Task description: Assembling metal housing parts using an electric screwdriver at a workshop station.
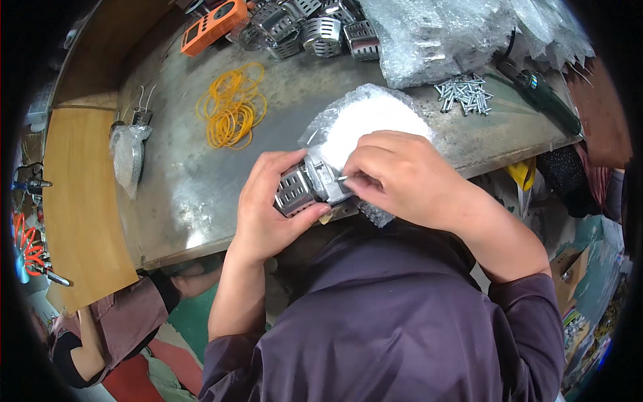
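Note:
At the table's near edge, my left hand (260, 208) is closed round a shiny slotted metal housing (293, 191), thumb below and fingers above. A pale grey metal piece (324, 181) sits at the housing's right end. There my right hand (408, 175) is pinched at a small thin metal thing, apparently a screw (342, 178); the fingers cover most of it. Right behind my hands lies a bubble-wrap piece (315, 131) with a glaring white surface (375, 120) on it.
Yellow rubber bands (234, 110) lie left of centre, with a wrapped part (128, 157) farther left. At the back are an orange device (213, 27), several slotted housings (321, 37) and bubble-wrap bags (435, 40). Loose screws (465, 95) and a dark power screwdriver (546, 100) lie right.

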`<state>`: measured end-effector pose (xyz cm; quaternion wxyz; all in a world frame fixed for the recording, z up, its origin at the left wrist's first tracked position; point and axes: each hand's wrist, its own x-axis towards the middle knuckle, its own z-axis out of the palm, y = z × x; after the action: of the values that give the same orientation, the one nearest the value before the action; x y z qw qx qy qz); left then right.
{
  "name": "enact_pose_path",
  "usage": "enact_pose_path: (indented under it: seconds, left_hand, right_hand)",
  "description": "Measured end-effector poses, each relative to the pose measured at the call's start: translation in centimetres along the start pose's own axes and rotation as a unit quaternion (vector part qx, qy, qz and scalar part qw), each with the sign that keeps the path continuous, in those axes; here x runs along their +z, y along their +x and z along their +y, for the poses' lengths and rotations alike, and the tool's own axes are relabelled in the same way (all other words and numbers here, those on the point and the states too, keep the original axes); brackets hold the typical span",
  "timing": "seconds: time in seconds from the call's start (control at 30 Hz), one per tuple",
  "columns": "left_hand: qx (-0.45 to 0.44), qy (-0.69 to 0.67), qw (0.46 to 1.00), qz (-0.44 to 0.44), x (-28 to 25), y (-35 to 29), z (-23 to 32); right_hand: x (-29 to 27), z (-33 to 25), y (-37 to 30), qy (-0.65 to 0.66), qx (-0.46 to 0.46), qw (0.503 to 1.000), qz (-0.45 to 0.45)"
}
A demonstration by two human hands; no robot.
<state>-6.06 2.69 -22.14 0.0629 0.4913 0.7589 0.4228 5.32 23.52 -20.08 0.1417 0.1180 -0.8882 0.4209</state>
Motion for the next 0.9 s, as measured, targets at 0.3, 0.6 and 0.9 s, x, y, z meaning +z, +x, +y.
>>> enact_pose_path:
  seconds: [0.3, 0.6, 0.9]
  left_hand:
    - [-0.004, -0.002, 1.0, -0.002, 0.0, -0.1, -0.1]
    - [0.019, 0.026, 0.999, -0.003, 0.0, 0.0, -0.6]
    - [-0.009, 0.015, 1.0, -0.003, -0.6, -0.7, -0.1]
  right_hand:
    - [0.9, -0.2, 1.0, -0.084, -0.049, 0.994, -0.041]
    - [-0.3, -1.8, 0.2, -0.043, -0.055, 0.996, 0.056]
    - [-22.4, 11.6, -15.5, -0.508, 0.289, 0.806, 0.09]
